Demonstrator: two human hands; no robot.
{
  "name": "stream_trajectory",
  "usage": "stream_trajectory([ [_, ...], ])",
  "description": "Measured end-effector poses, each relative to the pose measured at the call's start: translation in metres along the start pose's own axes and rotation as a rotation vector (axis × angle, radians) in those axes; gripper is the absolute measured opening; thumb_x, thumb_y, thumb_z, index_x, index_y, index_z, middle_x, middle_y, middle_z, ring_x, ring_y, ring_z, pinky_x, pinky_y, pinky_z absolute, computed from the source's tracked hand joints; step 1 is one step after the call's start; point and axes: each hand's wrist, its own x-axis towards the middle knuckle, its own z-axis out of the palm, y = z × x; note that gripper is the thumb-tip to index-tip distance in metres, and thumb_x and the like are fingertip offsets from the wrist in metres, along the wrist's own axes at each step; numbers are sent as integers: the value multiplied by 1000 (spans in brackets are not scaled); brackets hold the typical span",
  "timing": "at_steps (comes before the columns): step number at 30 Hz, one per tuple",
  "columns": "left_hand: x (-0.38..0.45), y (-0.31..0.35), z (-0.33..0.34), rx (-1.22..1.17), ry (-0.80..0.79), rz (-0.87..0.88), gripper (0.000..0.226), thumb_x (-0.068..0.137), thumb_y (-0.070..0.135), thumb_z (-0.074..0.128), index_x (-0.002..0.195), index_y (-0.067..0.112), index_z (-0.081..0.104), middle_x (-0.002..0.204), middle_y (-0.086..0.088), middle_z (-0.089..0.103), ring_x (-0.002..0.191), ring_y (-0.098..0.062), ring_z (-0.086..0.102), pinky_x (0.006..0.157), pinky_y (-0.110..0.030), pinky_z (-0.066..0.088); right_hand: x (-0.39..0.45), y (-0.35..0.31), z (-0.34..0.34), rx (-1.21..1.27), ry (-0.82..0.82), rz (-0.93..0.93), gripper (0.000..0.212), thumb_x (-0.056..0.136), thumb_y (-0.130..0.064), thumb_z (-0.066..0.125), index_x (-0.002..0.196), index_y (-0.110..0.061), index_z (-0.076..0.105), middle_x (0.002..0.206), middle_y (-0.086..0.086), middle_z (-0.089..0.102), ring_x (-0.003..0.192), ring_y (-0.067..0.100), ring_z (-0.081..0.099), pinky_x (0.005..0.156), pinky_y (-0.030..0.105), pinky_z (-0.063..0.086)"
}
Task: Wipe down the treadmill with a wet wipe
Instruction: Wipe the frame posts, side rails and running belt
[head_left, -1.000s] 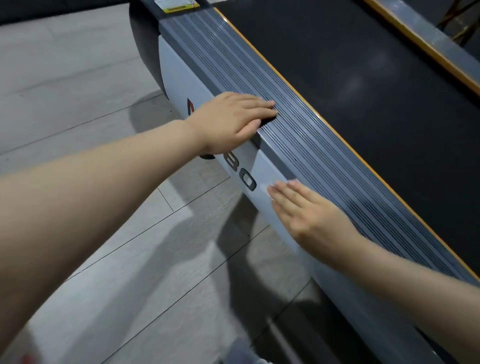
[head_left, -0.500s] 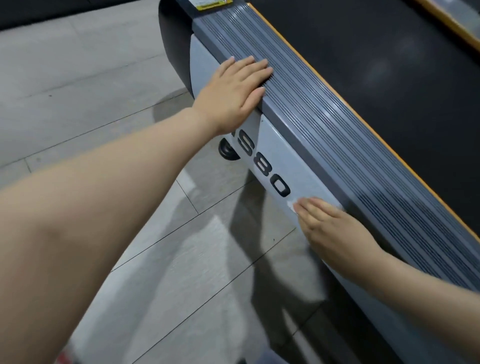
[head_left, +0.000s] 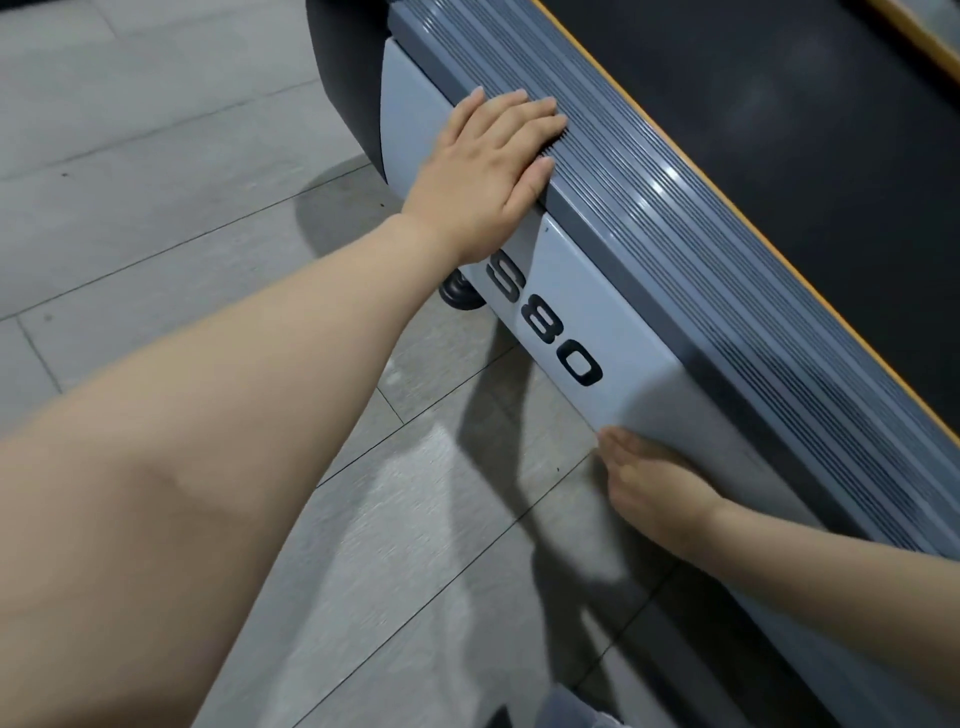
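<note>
Left hand (head_left: 488, 176) flat, fingers straight, on ribbed grey side rail (head_left: 675, 244) of grey treadmill w/ black belt (head_left: 779, 130). Right hand (head_left: 654, 483) flat vs pale side panel (head_left: 597, 312), low edge; wet wipe hidden, can't tell.

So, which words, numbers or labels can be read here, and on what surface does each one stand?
"80": black raised characters on the light grey side panel of the treadmill.
One more black character before them: partly hidden under the left hand, not surely readable.
Nothing else readable.
</note>
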Motion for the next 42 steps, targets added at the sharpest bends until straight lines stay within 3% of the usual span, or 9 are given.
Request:
stream_trajectory([
  [4,3,-4,-2,-37,-15,16,50,104,40,20,148,28,40,154,9,38,146,-14,25,121,-36,4,42,57,-47,59,104,212,36,92,-9,40,104,-8,74,112,20,67,119,42,52,116,53,19],
  [9,5,-6,0,-111,-7,9,48,104,36,19,146,32,43,152,13,40,145,-9,27,121,-33,4,107,133,-103,106,201,345,36,99,-21,42,128,-10,60,137,21,53,139,42,31,119,51,12],
  [16,5,-7,-7,-164,23,6,47,105,33,20,139,32,53,145,16,49,139,-6,35,117,-30,10,35,79,-41,125,312,146,33,87,1,43,84,-7,75,91,18,71,98,35,62,112,52,31],
  [21,62,-18,-31,-41,-13,-16,51,100,37,22,93,13,67,94,-6,65,91,-25,58,89,-39,39,54,124,-82,86,191,213,36,98,-26,45,127,-13,62,135,16,57,139,39,34,119,51,-2],
  [27,94,-56,-24,195,-278,-5,66,94,49,18,154,23,29,161,-3,25,149,-23,19,120,-41,13,68,157,-106,134,387,391,36,97,-26,45,127,-13,61,129,16,60,133,42,35,118,52,11],
  [30,100,-61,-30,203,-346,64,66,95,51,15,156,24,23,163,-3,20,149,-25,18,120,-44,14,26,126,-75,133,337,248,42,98,-25,44,133,-6,55,138,22,50,134,43,31,116,53,13],
  [36,112,-69,-33,107,-216,21,58,91,48,24,137,25,50,140,-1,51,131,-26,42,108,-43,29,-10,111,-55,211,283,153,40,98,-10,41,134,1,52,145,29,40,141,43,24,110,49,-24],
  [40,107,-75,-31,21,-177,85,56,89,31,31,141,23,52,148,1,49,139,-20,40,117,-43,27,47,153,-89,527,597,375,35,86,-14,58,116,2,67,129,27,58,129,42,47,121,39,11],
  [42,104,-76,-30,-18,-146,75,57,87,30,32,138,23,56,147,3,50,139,-17,41,118,-43,27,57,161,-96,665,688,449,41,90,-16,46,124,1,62,136,25,54,132,40,45,121,33,0],
])
